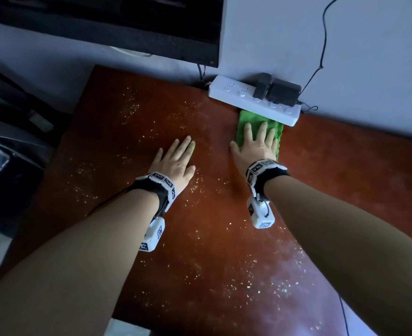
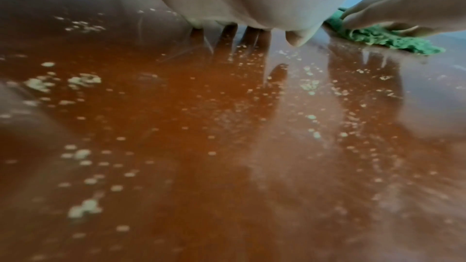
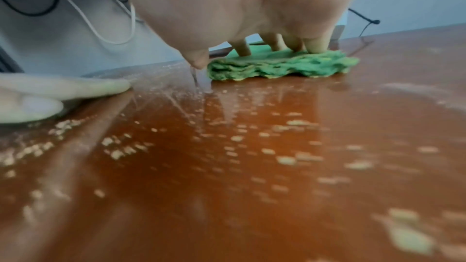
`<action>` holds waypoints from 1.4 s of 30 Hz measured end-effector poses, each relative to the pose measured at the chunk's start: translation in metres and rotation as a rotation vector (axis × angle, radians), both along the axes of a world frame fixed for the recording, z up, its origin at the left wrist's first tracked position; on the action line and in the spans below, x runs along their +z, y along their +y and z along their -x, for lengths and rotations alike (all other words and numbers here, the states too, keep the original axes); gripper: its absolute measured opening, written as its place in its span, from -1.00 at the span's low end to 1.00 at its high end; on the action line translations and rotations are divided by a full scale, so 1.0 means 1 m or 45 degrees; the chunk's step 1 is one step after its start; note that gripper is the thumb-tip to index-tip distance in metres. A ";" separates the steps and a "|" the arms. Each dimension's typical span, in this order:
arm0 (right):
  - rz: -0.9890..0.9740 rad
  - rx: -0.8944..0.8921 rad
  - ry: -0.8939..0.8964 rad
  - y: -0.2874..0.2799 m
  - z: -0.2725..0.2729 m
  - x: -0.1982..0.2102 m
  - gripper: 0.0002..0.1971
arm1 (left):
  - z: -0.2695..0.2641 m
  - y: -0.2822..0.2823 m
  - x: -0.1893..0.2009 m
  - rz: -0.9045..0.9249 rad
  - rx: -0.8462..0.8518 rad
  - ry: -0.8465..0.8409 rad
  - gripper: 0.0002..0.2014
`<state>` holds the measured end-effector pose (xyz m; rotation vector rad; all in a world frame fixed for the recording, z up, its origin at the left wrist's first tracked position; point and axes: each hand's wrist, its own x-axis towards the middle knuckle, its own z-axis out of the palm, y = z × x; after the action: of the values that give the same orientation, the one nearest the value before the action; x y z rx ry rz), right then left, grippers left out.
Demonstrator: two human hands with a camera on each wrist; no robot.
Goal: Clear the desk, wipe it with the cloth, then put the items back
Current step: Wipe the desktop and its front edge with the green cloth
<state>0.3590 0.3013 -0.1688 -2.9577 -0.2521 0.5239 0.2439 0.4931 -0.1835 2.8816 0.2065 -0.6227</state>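
- Desk (image 1: 200, 238): red-brown top, strewn with pale crumbs (image 1: 129, 110) from the left edge to the near right. Risk: a sideways stroke could push the crumbs off the left edge onto the floor.
- Left hand (image 1: 175, 158): flat, fingers straight and spread, pressed on bare wood left of centre, holding nothing. Risk: crumbs under the palm may stick or smear.
- Right hand (image 1: 258, 144): flat, fingers spread, pressing the cloth down.
- Cloth (image 1: 245, 117): green, folded, far right of centre, its far edge touching the power strip. Risk: a thick fold may skip fine grit.
- Power strip (image 1: 234, 92): white, against the far wall, plugs (image 1: 276, 92) in, lights lit. Risk: a forward stroke could nudge it or drive crumbs beneath it; a damp cloth near it would be unsafe.
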 end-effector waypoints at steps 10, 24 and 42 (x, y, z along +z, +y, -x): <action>0.030 0.188 -0.027 0.093 0.033 -0.009 -0.18 | -0.003 0.099 0.002 -0.084 0.058 -0.037 -0.41; -0.006 0.008 -0.009 0.181 0.042 -0.003 -0.17 | -0.012 0.148 0.006 -0.040 -0.056 -0.055 -0.40; -0.071 0.140 0.028 0.234 0.024 -0.005 -0.24 | -0.010 0.196 -0.005 -0.048 -0.032 -0.237 -0.40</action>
<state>0.3353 0.5355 -0.1739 -2.8947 -0.4220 0.5522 0.2535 0.6892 -0.1890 2.9599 0.1563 -0.3546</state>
